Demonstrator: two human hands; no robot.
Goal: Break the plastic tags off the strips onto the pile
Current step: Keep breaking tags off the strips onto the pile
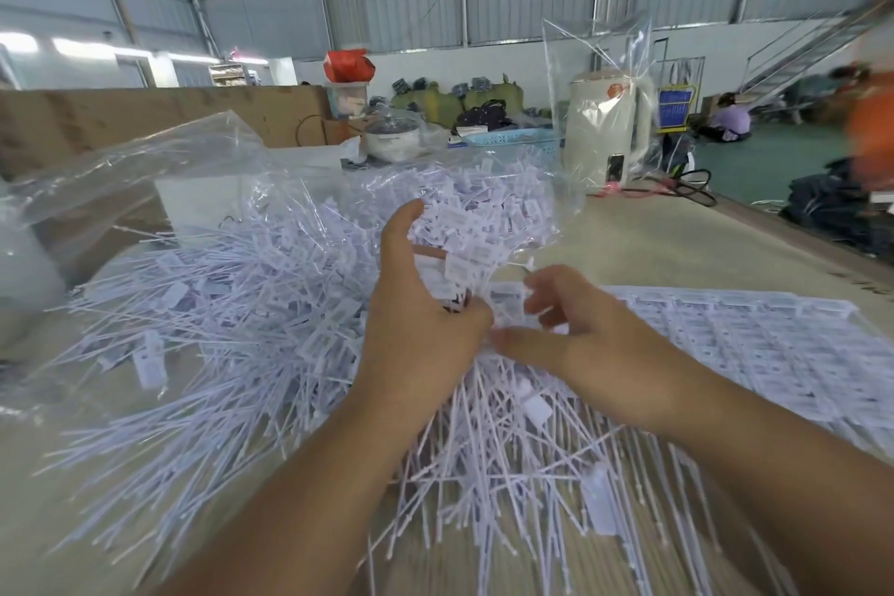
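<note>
White plastic tags (454, 266) gripped by left hand (416, 305), pinched by right hand (566, 324).

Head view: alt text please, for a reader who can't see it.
Both hands, left hand and right hand, hold a strip of tags over a pile of white plastic tags on a table; unbroken strips lie at the right.

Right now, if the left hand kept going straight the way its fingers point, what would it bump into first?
The left hand already holds a bunch of strips. Its fingers point up and away, so going on it would likely push into the heap of white tags just behind, inside the clear plastic bag. Depth is hard to judge.
</note>
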